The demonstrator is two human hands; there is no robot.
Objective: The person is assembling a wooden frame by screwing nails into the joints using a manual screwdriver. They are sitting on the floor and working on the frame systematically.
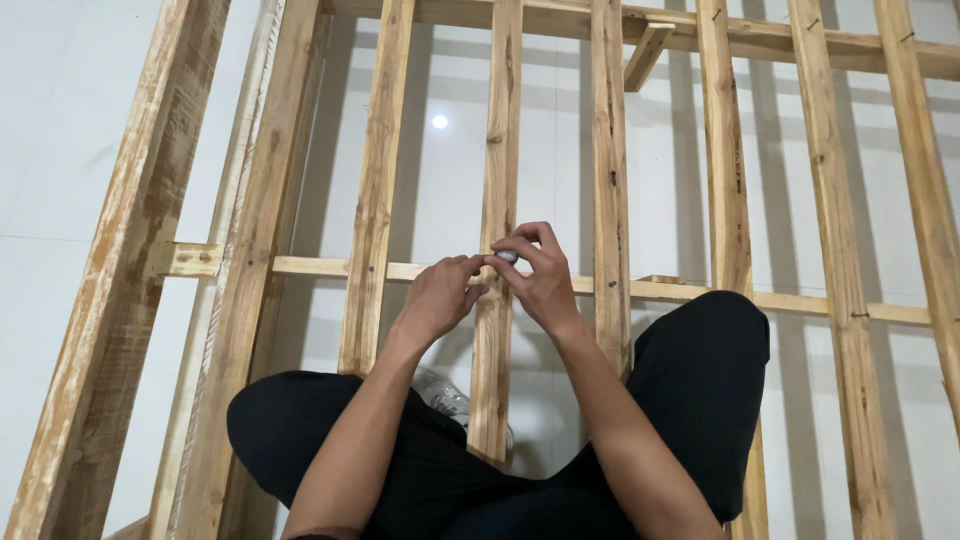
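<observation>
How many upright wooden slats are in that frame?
7, side by side across the frame, plus the thick post at left; more may lie outside view.

I pinch a small pale grey rounded object point(507, 257) between my fingertips, just over the upright wooden slat point(497, 180), level with the thin crossbar point(320, 267).

View from above onto a floor point(60, 120) of large, glossy white tiles with thin grout lines. A ceiling lamp shows as a small bright reflection point(440, 121) in the glaze. Soft, parallel shadows point(560, 150) fall across the tiles; the lighting is even and indoor.
</observation>
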